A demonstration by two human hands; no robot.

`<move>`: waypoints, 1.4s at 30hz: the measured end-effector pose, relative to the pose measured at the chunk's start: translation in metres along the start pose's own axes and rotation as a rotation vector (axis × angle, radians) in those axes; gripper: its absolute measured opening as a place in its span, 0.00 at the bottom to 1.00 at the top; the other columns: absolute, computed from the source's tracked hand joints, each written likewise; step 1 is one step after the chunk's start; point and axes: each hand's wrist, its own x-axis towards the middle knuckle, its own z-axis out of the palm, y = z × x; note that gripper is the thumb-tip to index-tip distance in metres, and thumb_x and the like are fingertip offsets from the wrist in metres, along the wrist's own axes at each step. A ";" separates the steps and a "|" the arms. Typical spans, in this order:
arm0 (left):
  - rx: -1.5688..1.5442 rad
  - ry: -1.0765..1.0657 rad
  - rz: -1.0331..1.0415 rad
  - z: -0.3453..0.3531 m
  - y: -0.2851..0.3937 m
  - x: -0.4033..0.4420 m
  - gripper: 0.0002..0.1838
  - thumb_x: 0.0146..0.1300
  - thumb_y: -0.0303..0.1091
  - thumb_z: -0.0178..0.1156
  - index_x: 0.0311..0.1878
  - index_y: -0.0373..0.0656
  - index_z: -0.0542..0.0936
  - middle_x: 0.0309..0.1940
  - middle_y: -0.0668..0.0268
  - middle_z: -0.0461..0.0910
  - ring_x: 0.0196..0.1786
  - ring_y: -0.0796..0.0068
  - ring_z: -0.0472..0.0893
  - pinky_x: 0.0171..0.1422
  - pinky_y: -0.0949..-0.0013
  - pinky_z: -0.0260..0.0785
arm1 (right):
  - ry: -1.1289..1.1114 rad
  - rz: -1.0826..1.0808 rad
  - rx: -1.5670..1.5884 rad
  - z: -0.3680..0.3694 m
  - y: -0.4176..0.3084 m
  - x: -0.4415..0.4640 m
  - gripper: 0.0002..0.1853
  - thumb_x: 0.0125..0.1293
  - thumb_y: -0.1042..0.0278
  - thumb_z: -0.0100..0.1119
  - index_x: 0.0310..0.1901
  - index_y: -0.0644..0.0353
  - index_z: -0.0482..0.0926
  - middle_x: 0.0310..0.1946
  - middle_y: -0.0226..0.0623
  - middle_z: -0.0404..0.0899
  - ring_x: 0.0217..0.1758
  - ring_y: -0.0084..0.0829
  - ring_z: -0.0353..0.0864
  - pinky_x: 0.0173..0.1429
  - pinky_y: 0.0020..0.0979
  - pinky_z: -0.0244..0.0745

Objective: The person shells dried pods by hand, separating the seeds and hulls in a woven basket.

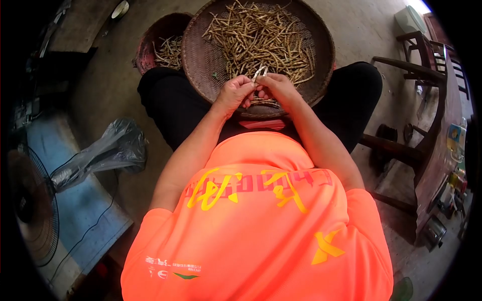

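Observation:
Over the near rim of a round woven basket (195, 75), my left hand (234, 94) and my right hand (279, 89) meet with fingertips close together. Between them is a dry bean pod (260, 73), its pale inside showing as it stands split at the top. Both hands pinch it near its lower part. Below the fingers, part of the pod and any beans are hidden. A heap of dry brown bean pods (258, 37) fills much of the basket, just beyond my hands. The basket rests between my black-trousered knees.
A reddish bucket (146, 52) with more pods stands left of the basket. Wooden chairs (429, 110) are on the right beside a covered table (436, 173). A fan (32, 205) and a clear plastic bag (120, 145) are on the left, by a blue-topped surface (93, 200).

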 end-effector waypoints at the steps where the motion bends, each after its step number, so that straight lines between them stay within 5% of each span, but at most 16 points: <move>1: 0.030 -0.007 0.017 0.001 0.001 0.000 0.08 0.66 0.37 0.58 0.36 0.43 0.75 0.21 0.71 0.76 0.19 0.84 0.73 0.23 0.81 0.65 | 0.001 0.000 0.000 -0.001 0.000 0.000 0.11 0.65 0.60 0.55 0.34 0.61 0.77 0.26 0.29 0.77 0.24 0.19 0.75 0.28 0.20 0.70; 10: 0.090 0.050 -0.002 0.000 -0.001 -0.001 0.08 0.65 0.37 0.58 0.35 0.43 0.75 0.21 0.72 0.76 0.19 0.85 0.72 0.22 0.82 0.64 | 0.082 -0.026 0.121 -0.002 0.003 0.003 0.13 0.65 0.59 0.58 0.36 0.62 0.78 0.24 0.28 0.76 0.23 0.19 0.74 0.26 0.21 0.69; 14: 0.133 0.105 -0.031 -0.001 -0.002 0.001 0.07 0.65 0.36 0.57 0.34 0.43 0.75 0.21 0.72 0.76 0.18 0.85 0.72 0.22 0.82 0.63 | 0.443 -0.231 -0.378 -0.005 0.000 0.004 0.12 0.62 0.62 0.59 0.43 0.60 0.79 0.26 0.33 0.78 0.28 0.29 0.80 0.33 0.31 0.75; 16: 0.168 0.168 -0.085 -0.002 -0.002 0.002 0.07 0.64 0.35 0.57 0.33 0.44 0.76 0.21 0.72 0.76 0.18 0.86 0.72 0.21 0.82 0.63 | 0.634 -0.649 -0.920 -0.001 -0.005 -0.005 0.11 0.61 0.65 0.58 0.43 0.56 0.80 0.33 0.38 0.80 0.35 0.38 0.81 0.40 0.37 0.76; 17: 0.167 0.167 -0.085 -0.002 -0.002 0.002 0.07 0.64 0.35 0.57 0.33 0.44 0.76 0.21 0.72 0.76 0.18 0.86 0.72 0.21 0.82 0.63 | 0.634 -0.648 -0.921 0.001 -0.009 -0.008 0.11 0.61 0.65 0.58 0.43 0.56 0.80 0.33 0.38 0.80 0.35 0.38 0.81 0.40 0.37 0.76; 19: 0.353 0.080 0.009 -0.001 -0.003 0.001 0.07 0.64 0.35 0.58 0.33 0.44 0.77 0.20 0.72 0.75 0.19 0.86 0.72 0.22 0.81 0.63 | 0.214 -0.653 -0.879 0.005 -0.018 -0.013 0.11 0.60 0.66 0.57 0.43 0.54 0.80 0.38 0.41 0.80 0.40 0.44 0.80 0.46 0.40 0.75; 24: 0.075 0.103 0.010 -0.008 -0.002 0.002 0.06 0.64 0.34 0.59 0.38 0.43 0.76 0.26 0.69 0.78 0.23 0.85 0.75 0.25 0.80 0.67 | 0.181 -0.516 -0.941 0.004 -0.004 -0.007 0.10 0.60 0.63 0.59 0.40 0.57 0.82 0.33 0.41 0.81 0.37 0.39 0.82 0.41 0.36 0.75; 26: -0.109 0.094 -0.007 -0.011 0.003 0.001 0.05 0.64 0.32 0.59 0.40 0.42 0.76 0.28 0.68 0.79 0.26 0.84 0.77 0.27 0.80 0.69 | 0.203 -0.252 -0.594 0.004 -0.005 -0.006 0.11 0.59 0.61 0.61 0.39 0.60 0.82 0.29 0.39 0.81 0.31 0.30 0.81 0.36 0.31 0.75; 32: -0.588 -0.026 -0.050 -0.011 -0.004 0.003 0.06 0.63 0.28 0.60 0.42 0.42 0.76 0.31 0.67 0.80 0.30 0.80 0.79 0.33 0.77 0.74 | 0.196 -0.290 -0.521 0.010 0.005 -0.008 0.12 0.58 0.62 0.64 0.36 0.63 0.81 0.26 0.34 0.81 0.27 0.21 0.75 0.34 0.27 0.72; 42: -0.175 0.114 -0.023 -0.014 -0.002 0.003 0.06 0.65 0.31 0.58 0.42 0.41 0.75 0.30 0.67 0.80 0.23 0.84 0.74 0.24 0.81 0.66 | 0.171 -0.385 -0.527 0.010 0.003 -0.009 0.13 0.59 0.60 0.65 0.38 0.61 0.80 0.30 0.35 0.81 0.34 0.27 0.80 0.39 0.29 0.73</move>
